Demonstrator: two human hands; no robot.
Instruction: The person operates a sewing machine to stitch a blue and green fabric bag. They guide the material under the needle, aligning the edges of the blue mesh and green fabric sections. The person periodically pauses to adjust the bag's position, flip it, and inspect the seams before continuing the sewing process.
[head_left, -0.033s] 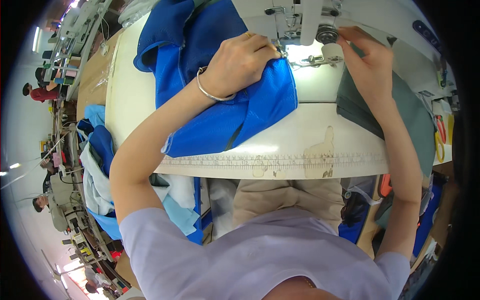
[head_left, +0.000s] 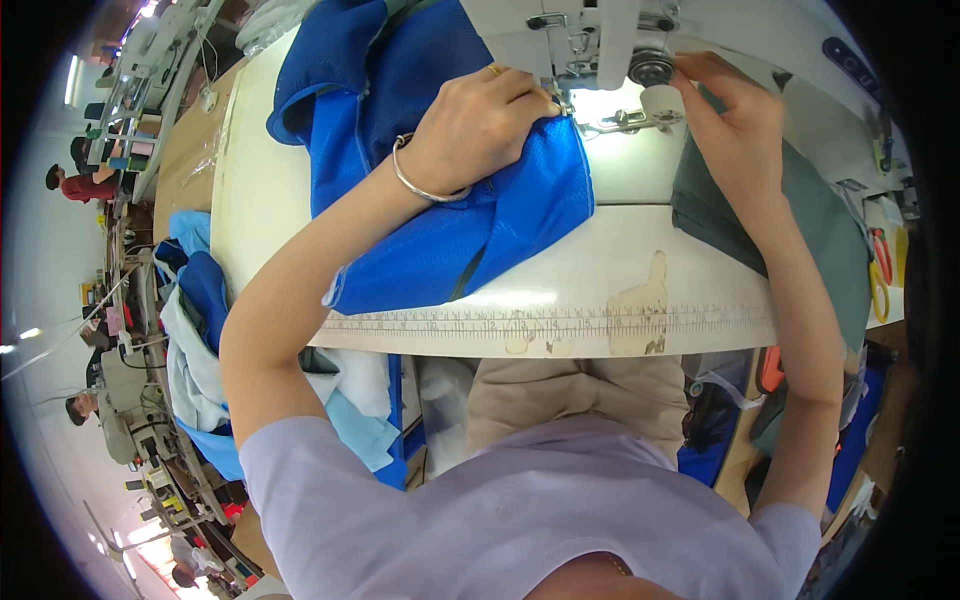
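My left hand (head_left: 485,122) is closed on the edge of a blue cloth piece (head_left: 455,250), with its fingertips right beside the presser foot (head_left: 563,98) of a white sewing machine (head_left: 725,25). The cloth lies folded on the machine table, with a darker blue part farther back. My right hand (head_left: 738,135) is raised at the machine head, thumb and forefinger drawn together next to a round metal dial (head_left: 651,68). What those fingertips pinch, if anything, is hidden. Below the dial sits a small white cylindrical part (head_left: 662,104).
A printed ruler strip (head_left: 560,325) runs along the table's front edge. Dark green cloth (head_left: 815,220) lies under my right forearm. Yellow-handled scissors (head_left: 879,290) are at the far right. Blue and pale cloth pieces (head_left: 195,325) are heaped at the left. Other people sit at machines farther left.
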